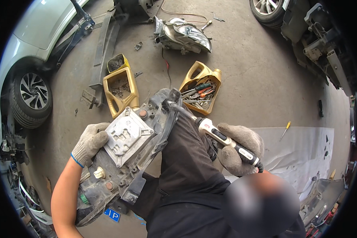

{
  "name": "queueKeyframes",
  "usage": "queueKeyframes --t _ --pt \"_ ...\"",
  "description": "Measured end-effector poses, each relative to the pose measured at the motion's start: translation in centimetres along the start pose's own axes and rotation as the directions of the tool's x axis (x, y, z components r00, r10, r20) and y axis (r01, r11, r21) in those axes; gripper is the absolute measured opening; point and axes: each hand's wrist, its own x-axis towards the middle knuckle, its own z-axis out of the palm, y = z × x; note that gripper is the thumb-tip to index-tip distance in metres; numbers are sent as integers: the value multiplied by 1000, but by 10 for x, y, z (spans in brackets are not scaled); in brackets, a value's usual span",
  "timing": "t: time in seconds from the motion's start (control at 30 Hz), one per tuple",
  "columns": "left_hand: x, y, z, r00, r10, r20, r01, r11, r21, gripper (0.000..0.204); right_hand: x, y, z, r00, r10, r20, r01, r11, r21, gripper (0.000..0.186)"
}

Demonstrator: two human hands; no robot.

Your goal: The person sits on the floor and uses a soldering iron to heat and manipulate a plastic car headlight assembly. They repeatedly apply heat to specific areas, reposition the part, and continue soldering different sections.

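A dirty headlight housing (pixel 144 156) lies slantwise across my lap, its back turned up. On it sits a square silver metal cover (pixel 127 135). My left hand (pixel 92 143), in a knitted glove, is closed on the housing's left edge beside the cover, thumb on top. My right hand (pixel 242 150), also gloved, wraps round a white-and-black corded hand tool (pixel 216 134) with a long metal nozzle, like a hot-air welding gun. The nozzle's tip is at the housing's upper end, by a dark bracket (pixel 173 94); whether it touches cannot be made out.
Ahead stand cut-open gold jugs, one holding hand tools (pixel 202 93), another small hardware (pixel 121 85). Another headlight (pixel 186 35) lies farther off. A white car (pixel 35 35) is at left, car parts (pixel 325 51) at right. A yellow-handled screwdriver (pixel 285 130) lies near a white sheet (pixel 305 146).
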Motion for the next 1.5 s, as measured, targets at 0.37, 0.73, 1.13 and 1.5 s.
queueKeyframes --t 0.37,0.73,1.13,1.5 --pt "-4 10 2 1000 -8 16 9 999 -50 92 5 -8 3 998 -51 33 53 998 -44 46" --pt "-3 4 3 999 40 -5 -40 999 -9 99 4 -3 2 993 -98 61 101 993 -55 45" --pt "-4 9 3 1000 -5 1 5 996 -87 100 4 -8 4 979 -170 113 180 980 -88 46" --pt "-6 9 4 1000 14 6 -13 993 -114 86 -4 0 3 990 -136 43 138 988 -67 48"
